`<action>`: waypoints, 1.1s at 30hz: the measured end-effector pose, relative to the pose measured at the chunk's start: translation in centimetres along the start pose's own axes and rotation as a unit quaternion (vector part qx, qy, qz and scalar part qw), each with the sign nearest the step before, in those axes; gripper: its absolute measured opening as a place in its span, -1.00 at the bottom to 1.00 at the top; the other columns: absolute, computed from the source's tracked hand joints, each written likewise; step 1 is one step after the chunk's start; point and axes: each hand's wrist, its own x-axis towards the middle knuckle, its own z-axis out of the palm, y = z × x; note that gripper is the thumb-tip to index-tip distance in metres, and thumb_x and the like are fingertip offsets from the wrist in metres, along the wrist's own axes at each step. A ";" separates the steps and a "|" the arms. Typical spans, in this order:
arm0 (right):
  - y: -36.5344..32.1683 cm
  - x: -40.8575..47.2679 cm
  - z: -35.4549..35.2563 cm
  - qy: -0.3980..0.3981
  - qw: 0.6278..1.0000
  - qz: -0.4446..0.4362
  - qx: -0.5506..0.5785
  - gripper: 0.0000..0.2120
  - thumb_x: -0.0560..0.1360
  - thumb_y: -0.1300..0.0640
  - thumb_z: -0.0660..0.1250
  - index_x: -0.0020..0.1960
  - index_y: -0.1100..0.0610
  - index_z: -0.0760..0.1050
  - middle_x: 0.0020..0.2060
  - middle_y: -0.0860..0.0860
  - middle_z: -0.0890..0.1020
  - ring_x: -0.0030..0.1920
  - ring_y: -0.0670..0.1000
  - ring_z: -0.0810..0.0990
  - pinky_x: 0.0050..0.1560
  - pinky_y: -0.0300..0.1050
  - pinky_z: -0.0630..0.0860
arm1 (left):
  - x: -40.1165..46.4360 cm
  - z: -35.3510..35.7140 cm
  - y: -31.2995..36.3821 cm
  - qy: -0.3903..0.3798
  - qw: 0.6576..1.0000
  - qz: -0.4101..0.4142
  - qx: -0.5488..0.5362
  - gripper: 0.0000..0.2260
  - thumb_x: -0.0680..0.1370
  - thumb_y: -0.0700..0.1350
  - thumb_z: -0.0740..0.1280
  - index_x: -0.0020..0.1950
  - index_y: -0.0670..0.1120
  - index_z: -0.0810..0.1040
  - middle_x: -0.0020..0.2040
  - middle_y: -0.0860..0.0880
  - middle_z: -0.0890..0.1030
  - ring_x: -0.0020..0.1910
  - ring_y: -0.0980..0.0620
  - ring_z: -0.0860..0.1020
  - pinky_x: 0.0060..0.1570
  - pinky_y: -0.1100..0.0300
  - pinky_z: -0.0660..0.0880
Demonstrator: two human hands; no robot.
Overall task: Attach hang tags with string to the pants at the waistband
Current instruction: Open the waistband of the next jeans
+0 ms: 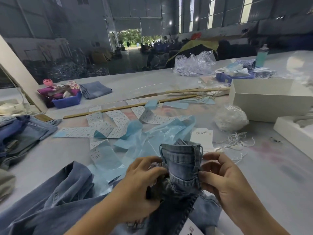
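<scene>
1. The left hand (144,180) and right hand (218,177) both pinch the pants (182,167) at the raised waistband, above the table (271,184)
2. Risk: the grip loosens and the denim slips; the strings (237,141) lie apart, maybe tangled

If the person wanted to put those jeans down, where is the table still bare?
Bare table lies right of the right hand, below the loose strings. Another bare stretch lies beyond the wooden sticks. The middle is crowded with label strips and blue plastic.
</scene>
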 end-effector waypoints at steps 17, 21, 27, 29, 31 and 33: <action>-0.3 -0.8 -2.0 -0.015 0.990 0.114 -0.085 -0.60 0.36 -0.11 0.42 -0.03 0.22 0.62 -0.19 0.24 0.66 -0.23 0.10 0.60 -0.28 -0.10 0.54 | 1.3 3.6 8.3 0.136 0.960 0.157 0.185 -0.83 0.52 -0.04 0.33 -0.03 -0.01 0.71 -0.41 0.03 0.47 -0.47 0.01 0.41 -0.41 0.25 0.41; -0.3 -0.2 -2.4 0.001 0.990 0.102 -0.098 -0.82 0.51 0.13 0.32 -0.19 0.22 0.54 -0.31 0.20 0.51 -0.34 0.07 0.51 -0.37 -0.19 0.51 | 1.2 1.4 9.8 0.018 0.998 0.029 0.053 -0.63 0.48 0.20 0.16 0.10 0.10 0.64 -0.29 0.08 0.58 -0.34 0.09 0.54 -0.39 0.22 0.50; -0.6 -0.2 -2.0 -0.024 0.993 0.087 -0.080 -0.77 0.54 0.36 0.15 -0.19 0.35 0.54 -0.33 0.26 0.56 -0.38 0.07 0.52 -0.42 -0.16 0.54 | 3.1 -1.9 8.2 0.037 0.994 -0.087 0.049 -0.85 0.58 0.06 0.29 0.06 0.05 0.56 -0.09 0.13 0.55 -0.12 0.12 0.51 -0.11 0.16 0.53; -0.7 -0.5 -1.7 -0.039 0.993 0.062 -0.091 -0.69 0.53 0.40 0.13 -0.25 0.31 0.60 -0.33 0.29 0.60 -0.38 0.06 0.56 -0.39 -0.16 0.55 | 3.5 -1.6 8.4 0.084 0.982 -0.054 0.159 -0.74 0.45 0.07 0.46 0.08 0.03 0.56 -0.03 0.09 0.50 -0.04 0.03 0.49 -0.06 0.14 0.54; -0.5 -0.8 -1.6 -0.054 0.992 0.030 -0.107 -0.70 0.55 0.41 0.13 -0.14 0.30 0.63 -0.24 0.39 0.61 -0.29 0.14 0.58 -0.30 -0.08 0.59 | 4.2 -1.3 8.1 0.078 0.978 -0.046 0.190 -0.57 0.35 0.10 0.52 0.16 0.04 0.54 0.06 0.06 0.47 0.07 -0.02 0.43 0.10 0.07 0.47; -0.3 -1.0 -1.9 -0.065 0.988 0.000 -0.139 -0.68 0.59 0.38 0.13 -0.04 0.21 0.66 -0.15 0.36 0.64 -0.19 0.23 0.62 -0.13 0.04 0.60 | 4.9 -1.4 7.2 0.022 0.984 -0.055 0.169 -0.69 0.45 0.08 0.40 0.17 0.10 0.53 0.09 0.10 0.47 0.15 0.02 0.39 0.20 0.08 0.34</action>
